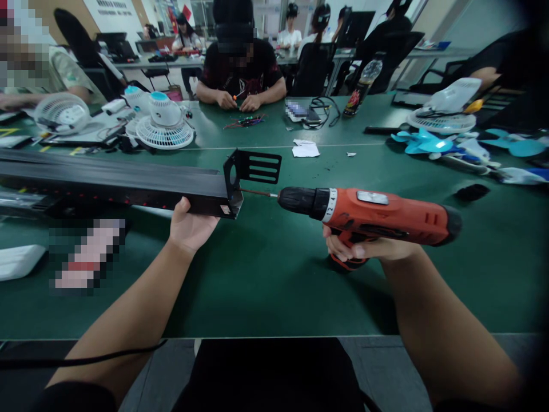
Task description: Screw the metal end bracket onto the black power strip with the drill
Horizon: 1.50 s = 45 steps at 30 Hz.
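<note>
My left hand [193, 228] grips the end of a long black metal bar [171, 186], thumb on its near side and the other fingers out of sight beneath it. A black slotted bracket [259, 166] stands at that end of the bar. In my right hand [349, 246] is an orange cordless drill [386, 212], held by its handle and pointing left. Its long thin bit [257, 193] reaches to the bar's end, just below the bracket. Whether the tip sits in a screw is too small to tell.
Fan parts [165, 129] lie at the back left, and blue fan blades [424, 142] at the right. A torn paper [306, 149] and a bottle [362, 88] are farther back. Across the green table [283, 286] sits a person [242, 68] handling small parts. A blurred-out phone-like object [90, 254] lies at left.
</note>
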Available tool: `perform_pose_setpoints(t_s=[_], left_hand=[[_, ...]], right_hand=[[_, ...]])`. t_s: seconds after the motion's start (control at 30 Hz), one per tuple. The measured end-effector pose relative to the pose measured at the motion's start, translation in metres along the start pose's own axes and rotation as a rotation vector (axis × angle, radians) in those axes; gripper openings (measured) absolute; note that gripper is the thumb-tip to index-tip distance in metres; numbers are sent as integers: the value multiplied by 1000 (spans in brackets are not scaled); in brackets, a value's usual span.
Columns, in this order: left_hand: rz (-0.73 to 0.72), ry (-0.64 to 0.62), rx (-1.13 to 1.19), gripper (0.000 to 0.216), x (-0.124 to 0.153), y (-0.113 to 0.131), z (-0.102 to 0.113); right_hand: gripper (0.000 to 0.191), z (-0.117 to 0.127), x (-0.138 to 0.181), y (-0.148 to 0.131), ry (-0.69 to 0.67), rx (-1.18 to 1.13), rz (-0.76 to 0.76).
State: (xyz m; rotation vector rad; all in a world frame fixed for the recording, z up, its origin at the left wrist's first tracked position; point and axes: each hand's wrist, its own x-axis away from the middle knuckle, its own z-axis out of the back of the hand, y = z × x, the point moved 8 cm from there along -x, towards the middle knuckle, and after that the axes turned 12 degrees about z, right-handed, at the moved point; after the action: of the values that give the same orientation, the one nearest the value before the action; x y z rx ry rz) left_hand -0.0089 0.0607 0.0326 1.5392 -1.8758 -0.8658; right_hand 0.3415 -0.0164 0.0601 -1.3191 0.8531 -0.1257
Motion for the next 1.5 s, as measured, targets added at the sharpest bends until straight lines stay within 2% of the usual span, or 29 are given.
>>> perform_pose_setpoints(t_s=[0.67,1.07,1.5], left_hand=[[-10,8,1,55,-1,1,-1],[9,8,9,63,1,0,-3],[9,-52,-13,64,1,1,-8]], right_hand=[[47,0,0,0,20,-1,-25],[47,0,0,-1,22,14,-20],[43,-2,-1,-2,3,12,-18]])
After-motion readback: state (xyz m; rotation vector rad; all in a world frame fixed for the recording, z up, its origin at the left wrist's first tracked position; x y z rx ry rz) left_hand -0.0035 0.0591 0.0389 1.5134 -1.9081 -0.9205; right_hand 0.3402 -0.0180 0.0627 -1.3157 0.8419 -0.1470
